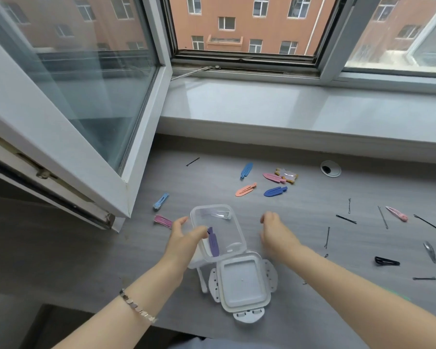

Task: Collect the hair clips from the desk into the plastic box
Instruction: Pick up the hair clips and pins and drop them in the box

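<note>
A clear plastic box (233, 224) stands open on the grey desk (312, 238), slightly tilted. Inside it lie a purple hair clip (213, 242) and a transparent clip (221, 214). My left hand (184, 239) grips the box's left wall, thumb over the rim. Just right of the box, my right hand (275, 233) hovers with fingers loosely curled and nothing in them. On the desk lie a blue clip (246, 170), a pink clip (273, 178), an orange clip (246, 190), a dark blue clip (275, 191), a light blue clip (160, 201) and a magenta clip (163, 220).
The box's lid (242, 283) lies upside down in front of it. Right of my right hand lie a pink snap clip (395, 213), a black clip (386, 261), a silver clip (429, 250) and several black bobby pins (345, 219). An open window sash (86, 137) overhangs the desk's left side.
</note>
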`<state>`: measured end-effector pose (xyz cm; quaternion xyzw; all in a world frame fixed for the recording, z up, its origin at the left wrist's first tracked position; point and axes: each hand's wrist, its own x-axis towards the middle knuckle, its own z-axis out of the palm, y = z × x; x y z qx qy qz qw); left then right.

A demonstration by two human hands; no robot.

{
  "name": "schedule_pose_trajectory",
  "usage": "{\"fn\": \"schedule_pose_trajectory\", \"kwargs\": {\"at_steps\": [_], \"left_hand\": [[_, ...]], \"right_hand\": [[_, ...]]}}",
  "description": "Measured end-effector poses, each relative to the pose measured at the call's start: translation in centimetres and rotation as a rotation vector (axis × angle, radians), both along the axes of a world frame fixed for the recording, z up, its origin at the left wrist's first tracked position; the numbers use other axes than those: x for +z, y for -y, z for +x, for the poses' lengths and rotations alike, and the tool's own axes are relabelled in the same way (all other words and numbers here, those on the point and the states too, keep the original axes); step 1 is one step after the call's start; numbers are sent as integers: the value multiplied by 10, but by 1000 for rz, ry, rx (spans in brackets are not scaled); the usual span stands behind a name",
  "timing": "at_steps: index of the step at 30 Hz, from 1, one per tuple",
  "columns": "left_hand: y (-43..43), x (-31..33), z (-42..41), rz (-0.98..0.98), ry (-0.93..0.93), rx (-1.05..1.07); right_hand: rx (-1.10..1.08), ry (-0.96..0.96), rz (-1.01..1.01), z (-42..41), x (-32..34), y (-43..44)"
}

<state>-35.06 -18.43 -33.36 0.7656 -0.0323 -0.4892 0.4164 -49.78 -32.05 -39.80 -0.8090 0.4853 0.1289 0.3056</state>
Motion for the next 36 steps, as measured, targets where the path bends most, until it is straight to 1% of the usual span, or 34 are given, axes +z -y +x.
{"fn": "schedule_pose_trajectory", "kwargs": {"at_steps": [2, 5, 6, 8, 10, 12, 13, 16, 20, 23, 26, 28, 30, 31, 32, 33, 34, 36], "left_hand": [[-1, -1, 6, -7, 15, 54], [-5, -3, 15, -5, 39, 86], [-6, -4, 17, 4, 41, 94], [-9, -6, 23, 15, 49, 110], [-12, -7, 27, 17, 44, 125], [-15, -7, 29, 21, 31, 139], [-16, -7, 30, 23, 24, 143], [-17, -8, 34, 22, 5, 155], [-16, -10, 36, 8, -6, 173], [-19, -10, 35, -23, -15, 178], [-27, -10, 36, -41, -16, 184], [-36, -12, 41, -28, -5, 215], [-45, -13, 48, -6, 11, 262], [-51, -13, 51, 3, 13, 285], [-56, -14, 55, 8, 11, 302], [-61, -14, 58, 14, 7, 311], [-65, -14, 60, 23, 1, 310], [-70, -13, 62, 32, -3, 306]], "right_hand": [[5, 30, 6, 33, 3, 3], [112, 58, 2, 72, 3, 4], [141, 41, 3, 81, 0, 4], [188, -63, -5, 92, -8, 0], [189, -162, -23, 93, -12, -4], [176, -197, -63, 88, -14, -5], [138, -183, -63, 84, -15, -4], [-5, -67, 0, 75, -5, 0], [-20, 131, 16, 84, 31, -19], [83, 204, 135, 99, 58, -50], [175, 301, 262, 109, 67, -73], [137, 402, 224, 114, 66, -77], [-28, 517, 106, 115, 57, -74], [-110, 523, 55, 113, 49, -72], [-153, 476, 32, 112, 40, -71], [-135, 371, 41, 110, 31, -73], [-63, 229, 75, 108, 20, -76], [157, -60, 128, 106, 2, -87]]}}
